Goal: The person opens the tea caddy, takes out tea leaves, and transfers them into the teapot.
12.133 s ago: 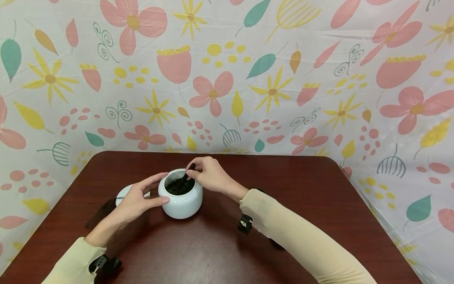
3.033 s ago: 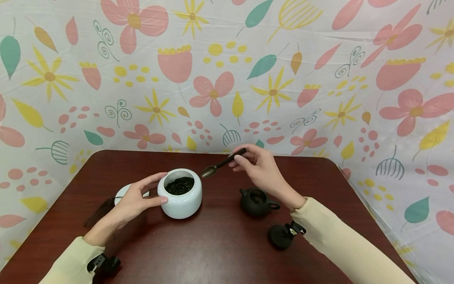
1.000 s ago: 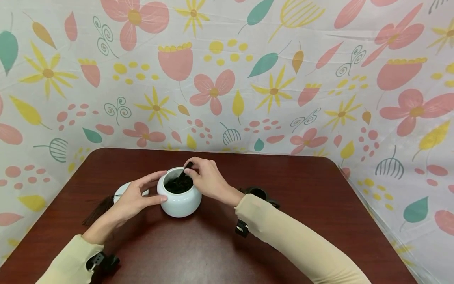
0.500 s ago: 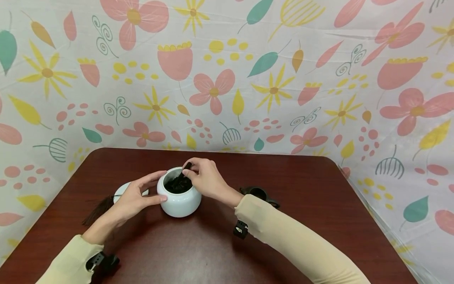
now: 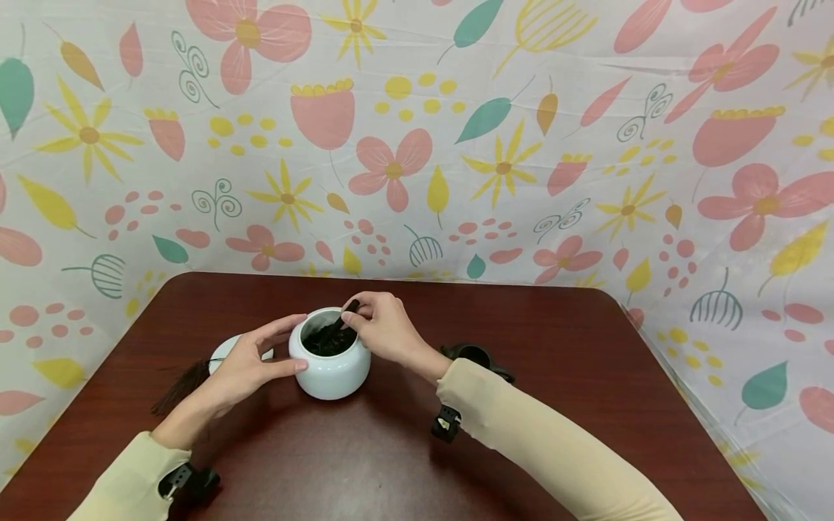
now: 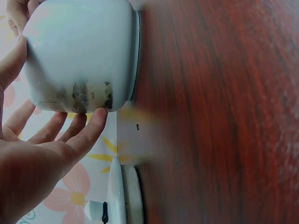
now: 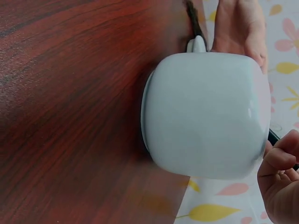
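A white rounded jar (image 5: 332,380) stands upright on the table with dark tea leaves (image 5: 321,349) inside. My left hand (image 5: 244,370) holds its left side, thumb in front and fingers behind. In the left wrist view those fingers (image 6: 96,123) touch the jar wall, near a dark printed pattern. My right hand (image 5: 389,329) pinches the dark handle of a tea scoop (image 5: 352,307) above the jar's mouth. The scoop slants down into the leaves, and its bowl cannot be seen. From the right wrist view, the jar (image 7: 205,116) hides most of the scoop.
A white lid (image 5: 224,349) with a brown tassel (image 5: 181,387) lies left of the jar, partly behind my left hand. Right of the jar, a small black teapot (image 5: 473,353) is partly covered by my right sleeve. A patterned cloth hangs behind the dark wooden table (image 5: 560,333).
Three seconds ago my right hand held the scoop outside the jar, to its right; since then it has gone into the leaves. In the last half second its handle has shifted slightly right.
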Demonstrator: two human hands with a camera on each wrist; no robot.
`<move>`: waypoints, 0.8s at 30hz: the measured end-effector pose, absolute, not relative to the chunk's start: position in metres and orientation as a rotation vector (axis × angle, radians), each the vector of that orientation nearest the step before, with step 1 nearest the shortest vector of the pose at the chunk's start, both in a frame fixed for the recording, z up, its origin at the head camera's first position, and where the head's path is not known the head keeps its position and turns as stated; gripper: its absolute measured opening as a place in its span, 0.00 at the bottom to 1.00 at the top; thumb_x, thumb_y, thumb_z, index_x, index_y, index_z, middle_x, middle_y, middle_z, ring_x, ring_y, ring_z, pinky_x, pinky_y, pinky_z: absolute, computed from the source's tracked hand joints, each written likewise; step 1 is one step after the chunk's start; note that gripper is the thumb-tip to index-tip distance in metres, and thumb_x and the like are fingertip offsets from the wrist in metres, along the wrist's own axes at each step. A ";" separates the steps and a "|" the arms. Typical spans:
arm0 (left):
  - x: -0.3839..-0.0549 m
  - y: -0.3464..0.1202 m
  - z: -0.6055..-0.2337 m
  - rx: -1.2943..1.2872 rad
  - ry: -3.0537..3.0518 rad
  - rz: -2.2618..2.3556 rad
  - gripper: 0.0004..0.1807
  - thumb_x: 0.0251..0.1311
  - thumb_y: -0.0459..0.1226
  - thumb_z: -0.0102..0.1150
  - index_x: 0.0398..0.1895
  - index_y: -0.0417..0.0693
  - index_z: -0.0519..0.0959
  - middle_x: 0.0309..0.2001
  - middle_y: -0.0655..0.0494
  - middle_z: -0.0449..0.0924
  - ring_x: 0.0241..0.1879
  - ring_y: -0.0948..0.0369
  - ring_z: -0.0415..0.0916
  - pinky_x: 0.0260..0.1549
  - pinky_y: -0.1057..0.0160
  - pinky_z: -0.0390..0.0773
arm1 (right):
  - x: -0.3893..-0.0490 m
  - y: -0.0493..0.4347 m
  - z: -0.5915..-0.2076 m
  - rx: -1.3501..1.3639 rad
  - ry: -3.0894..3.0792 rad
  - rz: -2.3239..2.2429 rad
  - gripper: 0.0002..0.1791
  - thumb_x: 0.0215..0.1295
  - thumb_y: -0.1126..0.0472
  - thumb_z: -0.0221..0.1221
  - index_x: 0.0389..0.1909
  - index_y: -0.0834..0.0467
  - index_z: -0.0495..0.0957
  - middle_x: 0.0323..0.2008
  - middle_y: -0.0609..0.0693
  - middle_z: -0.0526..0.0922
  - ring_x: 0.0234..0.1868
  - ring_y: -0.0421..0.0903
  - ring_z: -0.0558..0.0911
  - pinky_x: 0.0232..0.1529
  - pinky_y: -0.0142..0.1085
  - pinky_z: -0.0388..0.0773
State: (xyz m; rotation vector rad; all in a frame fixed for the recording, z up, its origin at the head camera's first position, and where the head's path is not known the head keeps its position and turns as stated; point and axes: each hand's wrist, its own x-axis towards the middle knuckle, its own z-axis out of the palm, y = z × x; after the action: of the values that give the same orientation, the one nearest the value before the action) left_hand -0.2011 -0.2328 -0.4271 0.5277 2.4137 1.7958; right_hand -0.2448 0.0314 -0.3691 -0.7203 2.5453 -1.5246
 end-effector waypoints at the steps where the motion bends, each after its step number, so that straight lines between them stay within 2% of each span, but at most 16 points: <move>1: -0.201 -0.233 -0.427 0.528 2.414 1.795 0.40 0.66 0.36 0.74 0.79 0.48 0.67 0.74 0.44 0.68 0.72 0.42 0.66 0.54 0.66 0.77 | -0.245 0.032 -0.369 -0.715 2.541 -1.525 0.05 0.79 0.62 0.61 0.46 0.58 0.84 0.37 0.57 0.91 0.17 0.41 0.71 0.22 0.32 0.66; 8: -0.201 -0.233 -0.427 0.519 2.416 1.791 0.40 0.65 0.37 0.74 0.79 0.50 0.68 0.74 0.45 0.69 0.72 0.43 0.67 0.55 0.66 0.77 | -0.245 0.038 -0.368 -0.621 2.446 -1.616 0.05 0.79 0.64 0.60 0.47 0.60 0.84 0.38 0.60 0.90 0.19 0.50 0.74 0.23 0.34 0.68; 13: -0.201 -0.233 -0.427 0.516 2.423 1.791 0.40 0.65 0.37 0.75 0.79 0.49 0.68 0.74 0.45 0.70 0.72 0.43 0.67 0.55 0.64 0.77 | -0.246 0.042 -0.365 -0.532 2.360 -1.688 0.06 0.79 0.65 0.60 0.46 0.62 0.84 0.38 0.62 0.89 0.19 0.45 0.72 0.24 0.33 0.70; 18: -0.200 -0.232 -0.427 0.525 2.419 1.801 0.40 0.65 0.36 0.75 0.79 0.49 0.68 0.74 0.44 0.69 0.72 0.43 0.67 0.55 0.63 0.78 | -0.248 0.046 -0.364 -0.456 2.261 -1.757 0.07 0.80 0.65 0.59 0.48 0.64 0.83 0.42 0.68 0.88 0.20 0.44 0.71 0.24 0.33 0.66; 24: -0.201 -0.232 -0.428 0.532 2.424 1.804 0.40 0.64 0.36 0.75 0.78 0.49 0.69 0.73 0.45 0.70 0.72 0.43 0.67 0.57 0.56 0.78 | -0.253 0.052 -0.365 -0.404 2.260 -1.797 0.09 0.79 0.62 0.60 0.47 0.64 0.84 0.36 0.60 0.89 0.20 0.43 0.73 0.24 0.33 0.67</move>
State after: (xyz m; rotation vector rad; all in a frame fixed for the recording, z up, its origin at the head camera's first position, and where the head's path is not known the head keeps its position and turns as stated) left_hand -0.2006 -0.2322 -0.4279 0.5322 2.4238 1.8043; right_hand -0.2530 0.0521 -0.3654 -0.4043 2.2598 -1.7968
